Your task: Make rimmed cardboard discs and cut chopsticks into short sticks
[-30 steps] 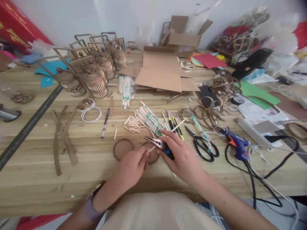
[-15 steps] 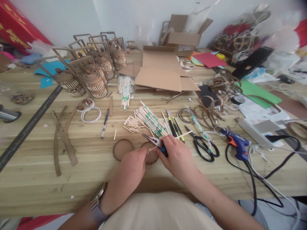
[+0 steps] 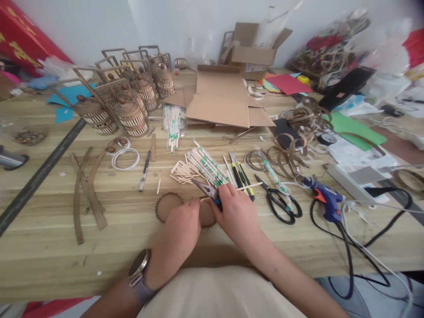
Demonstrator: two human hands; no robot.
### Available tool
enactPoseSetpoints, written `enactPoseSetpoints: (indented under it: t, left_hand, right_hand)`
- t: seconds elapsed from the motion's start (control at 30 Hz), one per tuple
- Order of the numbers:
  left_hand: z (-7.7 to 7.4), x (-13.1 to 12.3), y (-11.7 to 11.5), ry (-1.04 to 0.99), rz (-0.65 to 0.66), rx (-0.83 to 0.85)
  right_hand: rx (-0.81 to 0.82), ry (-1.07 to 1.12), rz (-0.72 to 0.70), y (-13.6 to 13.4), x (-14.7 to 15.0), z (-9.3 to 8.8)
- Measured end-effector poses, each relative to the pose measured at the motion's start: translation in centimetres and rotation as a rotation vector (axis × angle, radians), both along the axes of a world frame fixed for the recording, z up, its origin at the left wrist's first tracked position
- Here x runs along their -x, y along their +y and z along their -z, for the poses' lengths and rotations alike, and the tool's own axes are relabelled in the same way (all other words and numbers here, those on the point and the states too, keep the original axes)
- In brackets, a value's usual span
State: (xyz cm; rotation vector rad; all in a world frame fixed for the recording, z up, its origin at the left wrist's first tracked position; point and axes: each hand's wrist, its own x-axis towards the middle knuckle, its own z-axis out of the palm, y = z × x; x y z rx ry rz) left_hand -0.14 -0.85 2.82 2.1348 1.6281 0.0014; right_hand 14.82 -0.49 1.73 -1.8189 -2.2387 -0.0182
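Note:
My right hand (image 3: 236, 212) is closed round pliers (image 3: 207, 189) whose jaws point up and left. A thin pale stick (image 3: 250, 186) sticks out to the right from beside its knuckles. Close by on the left, my left hand (image 3: 183, 227) pinches a small pale piece (image 3: 203, 199) at the pliers. Under the hands lie two round brown discs with notched rims, the left one (image 3: 169, 206) mostly visible and the right one (image 3: 207, 213) partly covered. Short cut sticks (image 3: 183, 171) and wrapped sticks (image 3: 207, 163) lie just beyond.
Black scissors (image 3: 281, 205), yellow-black cutters (image 3: 241, 176) and a blue glue gun (image 3: 326, 198) lie to the right. Small lidded baskets (image 3: 130, 117) stand at the back left, flattened cardboard (image 3: 218, 106) at the back middle. Brown strips (image 3: 91, 194) lie left.
Both hands and the pliers have shifted slightly to the left. The pliers' tips are a little higher, and my left wrist has turned so the watch face shows more.

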Motion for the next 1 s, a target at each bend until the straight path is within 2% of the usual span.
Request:
enactPoseSetpoints:
  t: [0.1, 0.17, 0.33, 0.4, 0.47, 0.53, 0.63, 0.7, 0.73, 0.8, 0.93, 1.0]
  left_hand:
    - [-0.2, 0.4, 0.4, -0.052, -0.011, -0.008]
    - [-0.7, 1.3, 0.8, -0.199, 0.026, 0.062]
    - [-1.8, 3.6, 1.1, -0.716, 0.124, 0.637]
    - [-1.9, 3.7, 1.1, -0.828, 0.108, 0.730]
    - [-1.8, 3.3, 1.0, -0.874, 0.054, 0.686]
    - [-1.8, 2.7, 1.0, -0.821, -0.031, 0.544]
    - [-1.6, 2.3, 1.0, -0.570, -0.139, 0.208]
    - [-1.4, 2.4, 1.0, -0.434, -0.168, 0.060]
    - [-1.2, 2.4, 1.0, -0.422, -0.176, 0.051]
    - [-0.6, 2.5, 1.2, -0.520, -0.210, 0.152]
    - [0.5, 2.2, 1.7, -0.853, -0.308, 0.396]
    - [0.8, 1.9, 2.0, -0.933, -0.304, 0.464]
  right_hand:
    - [0.078, 0.053, -0.001, 0.4, -0.3, -0.2]
    - [0.195, 0.166, -0.073, 0.8, -1.3, -0.8]
    - [0.513, 0.550, -0.389, 1.4, -3.9, -3.2]
    - [0.529, 0.641, -0.416, 1.4, -4.0, -3.6]
    - [0.442, 0.660, -0.335, 1.3, -3.6, -3.4]
    - [0.292, 0.596, -0.217, 1.1, -2.9, -2.7]
    - [0.033, 0.394, -0.104, 1.1, -2.6, -1.5]
    - [-0.065, 0.299, -0.060, 1.2, -2.9, -1.0]
    - [-0.071, 0.284, -0.048, 1.3, -3.2, -1.0]
    - [0.004, 0.316, -0.077, 1.4, -3.7, -1.1]
    - [0.279, 0.466, -0.289, 1.0, -3.6, -2.2]
    - [0.389, 0.554, -0.363, 0.8, -3.1, -2.7]
